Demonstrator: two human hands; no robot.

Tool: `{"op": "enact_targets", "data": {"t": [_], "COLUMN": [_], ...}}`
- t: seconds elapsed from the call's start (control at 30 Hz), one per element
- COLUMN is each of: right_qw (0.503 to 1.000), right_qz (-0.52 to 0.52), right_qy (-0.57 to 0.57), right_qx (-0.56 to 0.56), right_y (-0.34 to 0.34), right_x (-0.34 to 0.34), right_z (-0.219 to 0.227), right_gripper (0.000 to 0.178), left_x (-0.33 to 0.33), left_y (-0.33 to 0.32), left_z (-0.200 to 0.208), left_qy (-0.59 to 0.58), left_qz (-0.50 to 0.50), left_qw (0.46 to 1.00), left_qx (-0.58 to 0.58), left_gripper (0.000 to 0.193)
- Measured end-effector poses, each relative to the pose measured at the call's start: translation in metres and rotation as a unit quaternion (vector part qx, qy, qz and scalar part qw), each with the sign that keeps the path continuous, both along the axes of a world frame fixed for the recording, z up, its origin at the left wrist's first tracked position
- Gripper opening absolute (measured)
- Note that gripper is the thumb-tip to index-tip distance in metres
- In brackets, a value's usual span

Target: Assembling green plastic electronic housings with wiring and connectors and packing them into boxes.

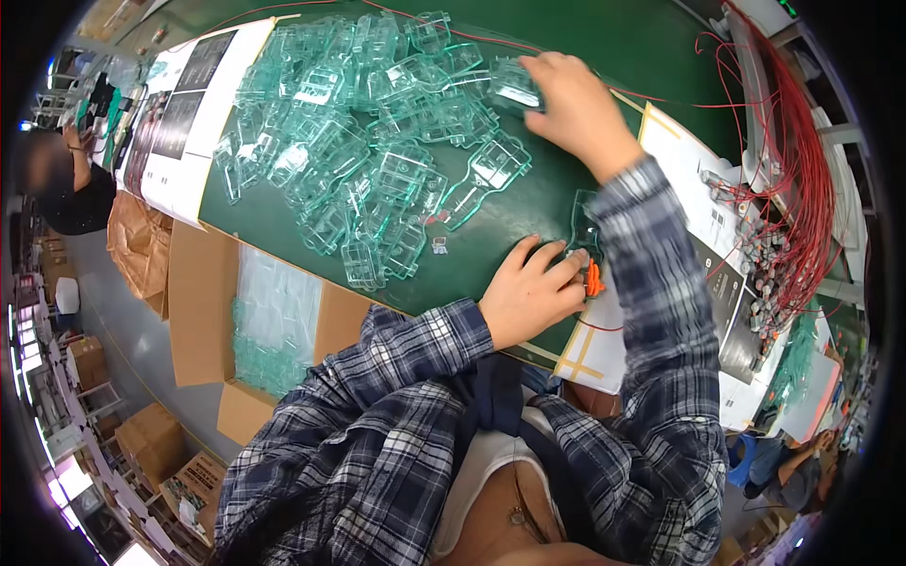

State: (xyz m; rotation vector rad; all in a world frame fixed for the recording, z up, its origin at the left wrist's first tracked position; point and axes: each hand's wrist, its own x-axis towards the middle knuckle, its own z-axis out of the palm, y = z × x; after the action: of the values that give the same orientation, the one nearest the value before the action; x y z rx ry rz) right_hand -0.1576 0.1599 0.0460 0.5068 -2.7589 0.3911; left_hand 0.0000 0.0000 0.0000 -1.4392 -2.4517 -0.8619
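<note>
At the far side of the green table, my right hand (578,106) reaches over and grips a clear plastic shell (514,87) between thumb and fingers. My left hand (536,291) rests nearer to me with its fingers bent, their tips at a small orange part (594,278). How firmly it is held is partly hidden by the fingers. Just beyond it lies another clear shell (582,219), partly covered by my right sleeve. To the left, a big heap of greenish clear shells (330,132) spreads over the table. One paddle-shaped shell (489,177) lies at the heap's right edge.
A cardboard box (203,311) with bagged clear pieces stands below the table's left edge. On the right hang many red wires (793,160) above a cluster of small connectors (764,283). A small pale piece (440,246) lies near the heap. Other people sit at far left and lower right.
</note>
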Motion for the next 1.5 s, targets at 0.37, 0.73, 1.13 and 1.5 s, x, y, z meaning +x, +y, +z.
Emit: {"op": "enact_targets", "data": {"t": [0.37, 0.73, 1.13, 1.5], "right_qw": [0.984, 0.935, 0.967, 0.973], "right_qz": [-0.079, -0.352, -0.215, -0.211], "right_qy": [-0.153, -0.028, -0.066, -0.065], "right_qx": [0.039, -0.028, -0.123, -0.066], "right_y": [0.089, 0.056, -0.010, -0.006], "right_x": [0.187, 0.200, 0.227, 0.216], "right_z": [0.001, -0.033, -0.012, -0.015], "right_gripper": [0.056, 0.072, 0.064, 0.059], "left_x": [-0.005, 0.001, 0.000, -0.005], "left_y": [0.007, 0.009, 0.013, 0.011], "left_z": [0.005, 0.001, -0.020, -0.005], "left_qy": [-0.022, -0.174, -0.239, -0.217], "left_qz": [0.012, 0.013, 0.005, -0.010], "left_qw": [1.000, 0.983, 0.946, 0.957], "left_qx": [-0.016, 0.063, 0.221, 0.192], "left_gripper": [0.057, 0.093, 0.102, 0.093]}}
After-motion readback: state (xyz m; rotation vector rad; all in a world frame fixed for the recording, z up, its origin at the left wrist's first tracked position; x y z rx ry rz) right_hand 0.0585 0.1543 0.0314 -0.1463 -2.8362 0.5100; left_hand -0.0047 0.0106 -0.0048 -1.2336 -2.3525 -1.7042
